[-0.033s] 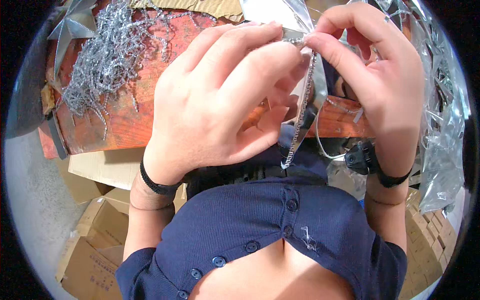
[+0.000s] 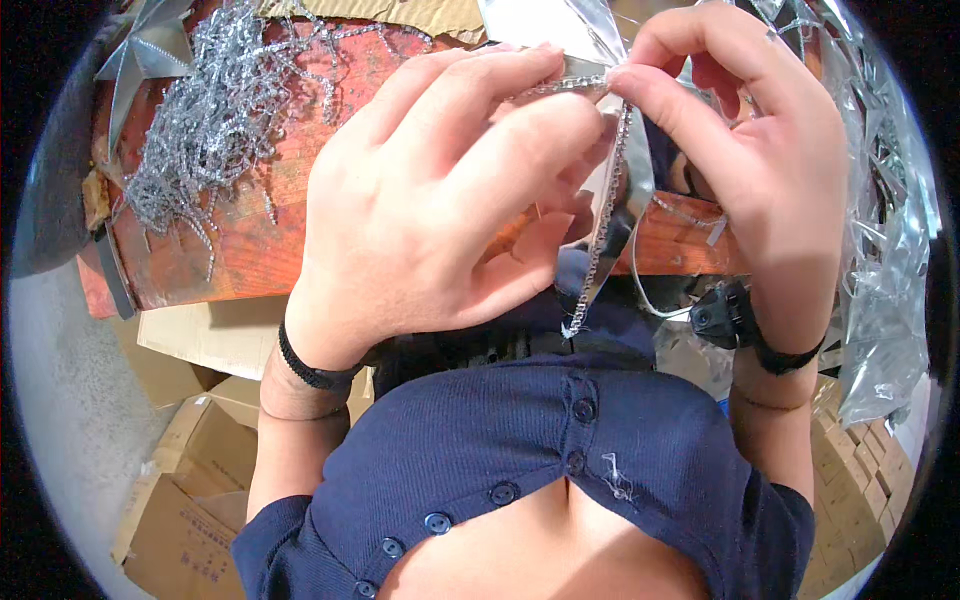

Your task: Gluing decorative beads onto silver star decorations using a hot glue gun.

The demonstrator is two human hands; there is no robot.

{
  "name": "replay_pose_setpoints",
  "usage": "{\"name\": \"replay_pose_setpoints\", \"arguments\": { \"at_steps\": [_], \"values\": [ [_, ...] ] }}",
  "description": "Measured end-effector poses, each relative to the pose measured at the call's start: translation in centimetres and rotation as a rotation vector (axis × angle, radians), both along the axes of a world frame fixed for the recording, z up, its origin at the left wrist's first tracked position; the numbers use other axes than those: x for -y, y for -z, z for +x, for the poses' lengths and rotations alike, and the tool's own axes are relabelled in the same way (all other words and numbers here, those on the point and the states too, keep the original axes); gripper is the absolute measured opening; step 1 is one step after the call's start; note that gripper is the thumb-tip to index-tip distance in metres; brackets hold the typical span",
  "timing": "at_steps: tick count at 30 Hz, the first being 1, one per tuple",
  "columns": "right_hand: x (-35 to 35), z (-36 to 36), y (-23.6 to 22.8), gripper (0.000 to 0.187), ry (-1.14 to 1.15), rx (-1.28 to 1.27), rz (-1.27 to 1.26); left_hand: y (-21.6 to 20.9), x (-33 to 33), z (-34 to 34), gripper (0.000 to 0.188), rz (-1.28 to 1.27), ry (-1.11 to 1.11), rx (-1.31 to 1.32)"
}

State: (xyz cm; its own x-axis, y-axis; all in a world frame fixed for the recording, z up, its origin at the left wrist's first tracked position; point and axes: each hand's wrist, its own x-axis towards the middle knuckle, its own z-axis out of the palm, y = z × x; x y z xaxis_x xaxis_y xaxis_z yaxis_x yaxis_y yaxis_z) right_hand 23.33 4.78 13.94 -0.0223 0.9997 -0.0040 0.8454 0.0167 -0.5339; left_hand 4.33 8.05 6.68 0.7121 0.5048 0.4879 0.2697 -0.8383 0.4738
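My left hand (image 2: 410,200) is closed around a shiny mirror-silver star-shaped ornament (image 2: 637,165); most of the ornament is behind the fingers. A silver beaded trim (image 2: 600,245) runs down one of its ridges to a frayed white tip near my shirt. Another stretch of trim crosses beside my left index finger. Where the two stretches meet, my right hand (image 2: 780,160) pinches the trim between thumb and index finger, its other fingers curled. Both hands are above the reddish wooden table (image 2: 250,255).
A tangled heap of silver trim (image 2: 215,120) lies on the table's left, beside another silver star (image 2: 150,55). Torn cardboard (image 2: 400,12) is at the far edge. Clear plastic wrapping (image 2: 885,300) hangs at the right. Cardboard boxes (image 2: 190,530) stand on the floor at lower left.
My left index finger has shifted slightly, showing more of the trim beside it. The right hand's pinch is unchanged.
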Motion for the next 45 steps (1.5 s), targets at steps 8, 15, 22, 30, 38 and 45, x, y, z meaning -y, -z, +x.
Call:
{"name": "replay_pose_setpoints", "arguments": {
  "at_steps": [8,15,22,30,38,45],
  "values": [
    [-1.0,0.0,-1.1,0.013,0.047,-0.053,-0.13,-1.3,0.5,0.0,0.046,0.072,-0.012,-0.203],
    [-1.9,0.8,-1.1,0.012,0.165,-0.416,-0.356,-1.7,0.5,0.0,0.05,0.044,0.005,-0.232],
    [-0.5,3.2,-0.2,0.01,0.417,-0.592,-0.083,-2.3,0.5,0.2,0.063,-0.108,0.003,-0.109],
    [5.8,9.9,1.3,0.042,0.448,-0.401,0.271,-4.1,1.7,3.0,0.091,-0.015,-0.177,-0.174],
    [10.9,12.8,3.2,0.036,0.591,-0.448,0.313,-6.5,1.5,3.0,0.085,-0.25,-0.343,-0.142],
    [17.7,19.3,3.9,0.034,0.9,-0.465,0.434,-10.8,-20.5,-11.0,0.041,0.161,-0.97,-0.197]
  ]
}}
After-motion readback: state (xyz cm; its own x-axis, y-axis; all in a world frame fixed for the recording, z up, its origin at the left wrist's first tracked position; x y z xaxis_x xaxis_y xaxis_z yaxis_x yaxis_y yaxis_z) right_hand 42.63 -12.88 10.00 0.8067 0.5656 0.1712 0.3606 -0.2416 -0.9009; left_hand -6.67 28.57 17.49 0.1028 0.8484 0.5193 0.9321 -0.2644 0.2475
